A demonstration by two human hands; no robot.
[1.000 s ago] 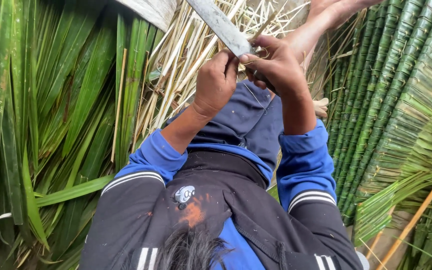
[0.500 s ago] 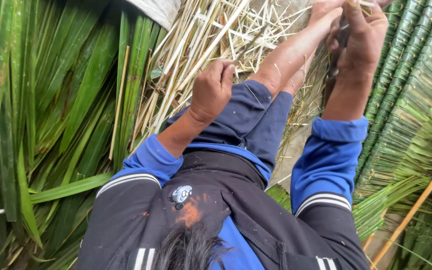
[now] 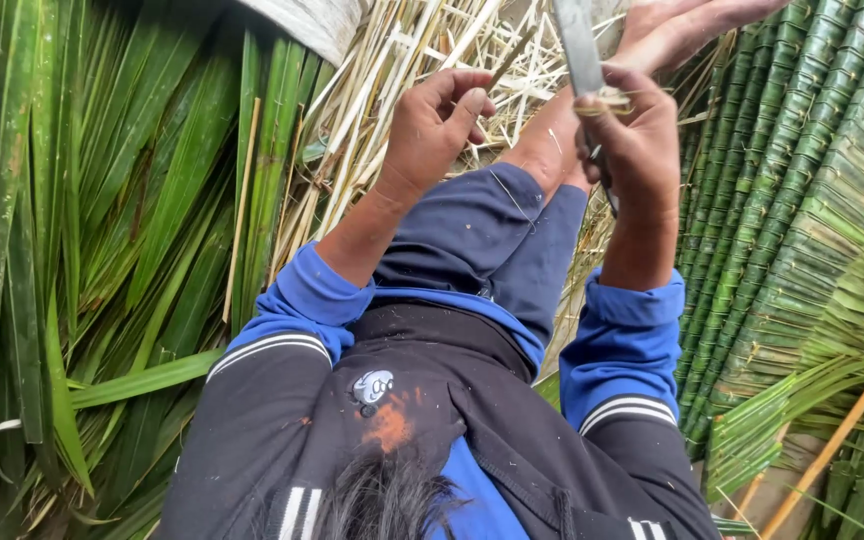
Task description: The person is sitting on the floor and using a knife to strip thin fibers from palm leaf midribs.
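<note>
The right hand (image 3: 632, 135) grips a stiff, likely sharp knife (image 3: 580, 50), best held by its handle, above the knee, while the left hand (image 3: 439, 125) is curled, seemingly pinching a thin, light midrib (image 3: 512, 55).

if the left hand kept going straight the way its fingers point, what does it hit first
Most likely the knife blade held up in the right hand. The left hand has its curled fingers aimed that way, with a thin dry strip rising between them. Depth is unclear, so it might pass in front and reach the bare leg.
</note>
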